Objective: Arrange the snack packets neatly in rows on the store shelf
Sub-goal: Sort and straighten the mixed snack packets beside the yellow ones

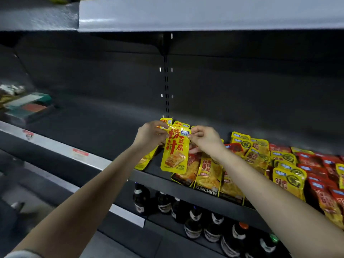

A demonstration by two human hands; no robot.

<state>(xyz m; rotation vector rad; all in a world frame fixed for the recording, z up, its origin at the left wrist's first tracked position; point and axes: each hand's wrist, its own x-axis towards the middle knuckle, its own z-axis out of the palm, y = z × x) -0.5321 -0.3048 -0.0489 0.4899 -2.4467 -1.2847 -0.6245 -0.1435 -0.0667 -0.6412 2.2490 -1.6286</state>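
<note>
- Head view, step in hand: placing one more packet at the left end of the stocked row. Yellow packet held up by its top edge, hanging upright in front of the shelf, lower end free and just above the shelf's front lip.
- Left hand pinched shut on the packet's top left corner; right hand pinched shut on the top right corner. Fingertips of both meeting at the packet's upper seam, packet stretched flat between them.
- Directly behind the held packet, a few more yellow packets standing or bunched up near the back panel, partly hidden by the hands; another yellow packet lying just left of and below the held one.
- To the right, overlapping rows already laid: black-and-yellow packets just beside the held one, then yellow packets with green marks, then red packets at the far right.
- Left of the hands, bare dark shelf, well apart from a stack of flat boxes at the far left.
- Lower shelf: dark bottles, no part of the task.
- Likely next: lowering the packet flat onto the shelf, squared with its neighbours and overlapping like the rows at right, then letting go with both hands. Judged early to midway, given the bare stretch at left.
</note>
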